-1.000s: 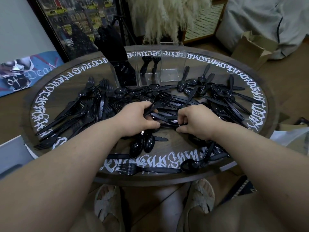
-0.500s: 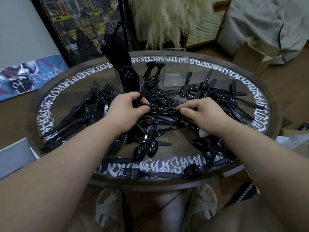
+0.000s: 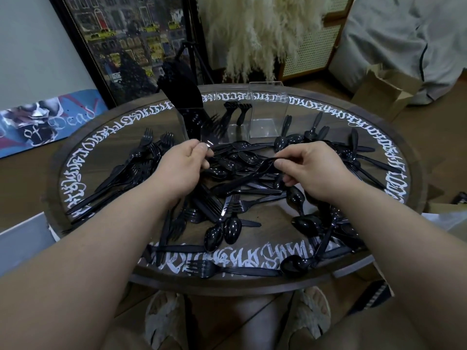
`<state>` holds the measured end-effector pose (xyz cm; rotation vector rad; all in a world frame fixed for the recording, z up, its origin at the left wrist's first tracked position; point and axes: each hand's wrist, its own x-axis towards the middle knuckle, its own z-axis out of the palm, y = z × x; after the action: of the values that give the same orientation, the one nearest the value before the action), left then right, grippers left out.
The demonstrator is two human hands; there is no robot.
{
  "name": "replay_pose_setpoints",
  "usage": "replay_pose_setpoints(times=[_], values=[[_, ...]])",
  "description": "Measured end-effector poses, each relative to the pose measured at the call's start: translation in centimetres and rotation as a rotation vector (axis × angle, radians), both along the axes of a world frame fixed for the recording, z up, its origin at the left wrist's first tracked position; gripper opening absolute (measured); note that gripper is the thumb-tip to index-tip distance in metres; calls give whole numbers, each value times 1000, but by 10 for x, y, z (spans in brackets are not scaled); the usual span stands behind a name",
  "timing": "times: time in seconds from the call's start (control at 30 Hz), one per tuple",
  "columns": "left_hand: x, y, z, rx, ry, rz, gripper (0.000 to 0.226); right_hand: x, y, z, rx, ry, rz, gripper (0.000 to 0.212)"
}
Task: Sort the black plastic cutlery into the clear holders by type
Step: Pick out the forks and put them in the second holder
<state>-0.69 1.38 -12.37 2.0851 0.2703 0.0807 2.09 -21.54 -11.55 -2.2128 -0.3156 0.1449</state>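
Observation:
Black plastic cutlery lies heaped across the round lettered table, with forks mostly left and spoons back right. At the far side stand three clear holders: the left one packed with black pieces, the middle one with two forks, the right one with none. My left hand pinches fork handles, the tines pointing at the holders. My right hand pinches one long black piece lifted off the heap; its type is unclear.
A spoon and a fork lie at the table's near rim. Behind the table are a framed picture, a tripod and pampas grass. A cardboard box stands back right. My slippered feet are under the near edge.
Both hands have risen from the heap's middle. My left hand has carried its forks up and away toward the holders. My right hand has lifted one long piece clear.

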Motion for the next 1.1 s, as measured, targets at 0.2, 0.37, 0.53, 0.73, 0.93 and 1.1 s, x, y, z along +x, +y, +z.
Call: replay_pose_setpoints(times=[0.2, 0.37, 0.53, 0.73, 0.93, 1.1], values=[[-8, -14, 3, 27, 81, -198, 22, -3, 22, 0, 59, -81, 62, 9], [-11, -25, 3, -142, 205, -277, 23, 2, 30, -2, 215, -93, -45, 13], [-11, -29, 3, -118, 144, -319, 30, 5, 35, -6, 247, -137, -130, 25], [-10, -30, 5, 74, 116, -404, 27, 8, 33, -11, 175, -173, -183, 28], [-13, -33, 8, 19, 157, -405, 32, 6, 37, -13, 207, -158, -133, 30], [-14, -35, 9, -4, 153, -418, 34, 5, 43, -11, 190, -113, -86, 24]])
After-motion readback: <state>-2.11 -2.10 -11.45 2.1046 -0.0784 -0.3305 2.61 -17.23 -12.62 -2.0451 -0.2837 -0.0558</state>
